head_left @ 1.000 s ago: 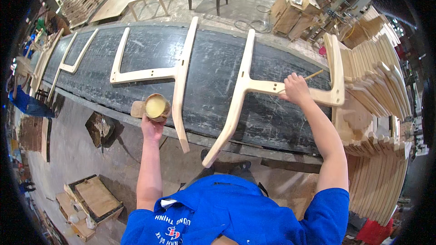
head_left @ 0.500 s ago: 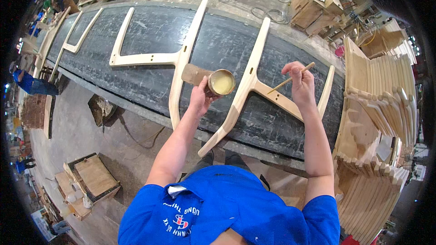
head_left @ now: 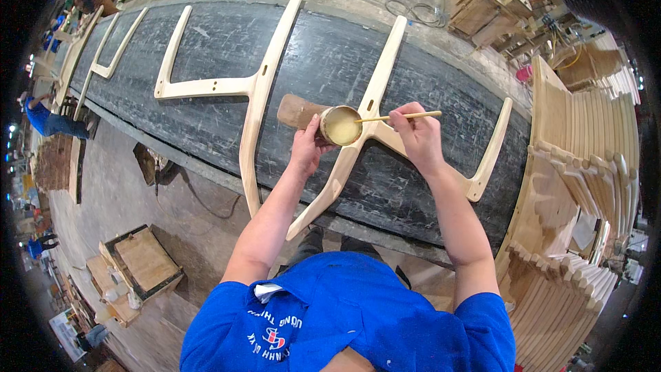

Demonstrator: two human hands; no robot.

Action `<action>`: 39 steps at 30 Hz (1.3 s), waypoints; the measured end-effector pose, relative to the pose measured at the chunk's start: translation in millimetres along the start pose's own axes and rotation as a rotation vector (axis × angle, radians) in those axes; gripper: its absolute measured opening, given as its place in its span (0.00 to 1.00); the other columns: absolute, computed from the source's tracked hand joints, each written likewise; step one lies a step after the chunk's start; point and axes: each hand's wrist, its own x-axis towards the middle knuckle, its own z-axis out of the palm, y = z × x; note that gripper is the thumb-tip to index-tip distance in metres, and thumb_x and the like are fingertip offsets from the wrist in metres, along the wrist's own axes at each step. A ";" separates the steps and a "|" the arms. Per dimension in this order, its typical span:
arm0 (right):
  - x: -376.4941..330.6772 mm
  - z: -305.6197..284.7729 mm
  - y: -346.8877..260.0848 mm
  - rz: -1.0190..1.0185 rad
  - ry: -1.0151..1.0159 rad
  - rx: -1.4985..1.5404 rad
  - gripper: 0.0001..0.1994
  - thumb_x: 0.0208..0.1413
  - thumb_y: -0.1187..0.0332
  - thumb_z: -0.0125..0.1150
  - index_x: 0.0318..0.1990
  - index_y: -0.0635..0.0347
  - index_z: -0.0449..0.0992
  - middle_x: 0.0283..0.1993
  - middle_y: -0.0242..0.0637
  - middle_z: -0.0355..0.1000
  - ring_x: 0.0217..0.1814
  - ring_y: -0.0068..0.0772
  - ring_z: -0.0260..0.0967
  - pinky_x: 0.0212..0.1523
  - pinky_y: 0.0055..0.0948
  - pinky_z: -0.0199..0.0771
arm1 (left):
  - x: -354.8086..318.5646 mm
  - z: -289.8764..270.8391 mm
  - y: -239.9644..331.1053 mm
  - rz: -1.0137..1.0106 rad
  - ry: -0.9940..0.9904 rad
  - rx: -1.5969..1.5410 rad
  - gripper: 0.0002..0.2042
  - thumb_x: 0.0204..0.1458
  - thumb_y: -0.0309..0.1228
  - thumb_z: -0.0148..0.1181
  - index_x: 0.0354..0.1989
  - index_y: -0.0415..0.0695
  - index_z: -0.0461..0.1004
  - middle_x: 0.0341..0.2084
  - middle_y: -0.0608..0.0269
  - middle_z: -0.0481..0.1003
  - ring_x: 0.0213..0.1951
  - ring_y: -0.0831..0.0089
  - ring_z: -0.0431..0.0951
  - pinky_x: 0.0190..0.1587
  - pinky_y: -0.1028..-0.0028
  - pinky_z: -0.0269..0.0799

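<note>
My left hand (head_left: 308, 149) is wrapped round a small round can (head_left: 341, 127) with a pale yellow, glue-like liquid inside. A flat brown piece of wood (head_left: 299, 111) sticks out to the left of the can. Between the fingers of my right hand (head_left: 421, 139) is a thin wooden stick (head_left: 421, 116), its far tip dipped in the liquid. Below both hands lies a pale wooden chair-side frame (head_left: 385, 83), with a slot and small holes; the can hides part of it. A similar frame (head_left: 200, 88) lies to the left.
The long dark worktable (head_left: 330, 48) carries another frame (head_left: 110, 69) at its far left. Stacks of curved wooden parts (head_left: 592, 124) stand at the right. A wooden box (head_left: 144, 262) is on the floor at lower left. A person in blue (head_left: 43, 118) is at far left.
My right hand has moved left toward the can, and the stick has gone from above the frame's crossbar into the liquid. The can has stayed nearly in place.
</note>
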 end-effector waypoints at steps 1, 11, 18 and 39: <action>2.2 3.8 2.6 -0.038 -0.013 -0.042 0.09 0.57 0.67 0.54 0.30 0.64 0.72 0.24 0.34 0.72 0.27 0.17 0.68 0.29 0.18 0.68 | 0.9 2.3 -2.6 -0.002 0.006 -0.012 0.21 0.58 0.44 0.46 0.46 0.38 0.68 0.39 0.55 0.74 0.37 0.66 0.77 0.36 0.64 0.77; -4.9 -11.0 53.3 0.412 0.123 0.894 0.05 0.57 0.70 0.52 0.34 0.62 0.69 0.29 0.39 0.71 0.26 0.23 0.67 0.26 0.19 0.65 | 12.9 7.3 -20.8 0.007 -0.042 -0.213 0.21 0.57 0.45 0.46 0.48 0.38 0.66 0.41 0.55 0.73 0.39 0.64 0.77 0.36 0.63 0.77; -12.7 -6.2 88.3 0.521 0.269 1.069 0.02 0.53 0.73 0.54 0.33 0.60 0.70 0.32 0.40 0.72 0.30 0.25 0.69 0.29 0.23 0.70 | 28.6 32.3 -21.1 0.039 -0.071 -0.308 0.20 0.59 0.43 0.42 0.48 0.37 0.65 0.41 0.53 0.72 0.39 0.62 0.77 0.40 0.61 0.77; 68.8 0.6 101.5 -0.068 -0.175 -0.222 0.08 0.51 0.69 0.57 0.27 0.64 0.69 0.18 0.40 0.67 0.21 0.32 0.67 0.23 0.29 0.64 | 23.8 -46.7 -87.5 -0.005 0.052 -0.384 0.22 0.60 0.46 0.36 0.54 0.45 0.62 0.49 0.58 0.69 0.49 0.62 0.71 0.49 0.59 0.70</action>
